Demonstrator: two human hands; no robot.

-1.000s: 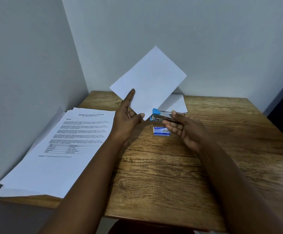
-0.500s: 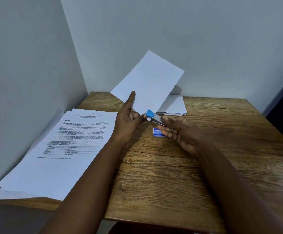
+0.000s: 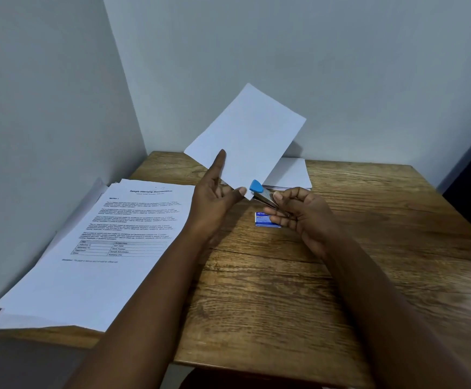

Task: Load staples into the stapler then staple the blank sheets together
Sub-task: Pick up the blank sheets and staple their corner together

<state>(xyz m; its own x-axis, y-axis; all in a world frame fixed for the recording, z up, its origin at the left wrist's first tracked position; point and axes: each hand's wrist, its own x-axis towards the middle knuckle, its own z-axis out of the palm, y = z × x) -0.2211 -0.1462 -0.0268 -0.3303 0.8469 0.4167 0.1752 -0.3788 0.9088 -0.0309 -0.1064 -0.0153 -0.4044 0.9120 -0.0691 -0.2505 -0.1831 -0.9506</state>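
Blue-tipped, the stapler (image 3: 264, 195) has come up off the wooden surface (image 3: 285, 290) over the last second, and its nose now meets the lower corner of the blank sheets (image 3: 247, 147). The right hand (image 3: 299, 217) grips its body; the left hand (image 3: 214, 197) pinches the sheets between thumb and fingers, holding them raised and tilted. Stapling looks about to begin. Whether the corner sits inside the mouth is hard to tell, and fingers partly cover the staple box (image 3: 264, 220) lying below.
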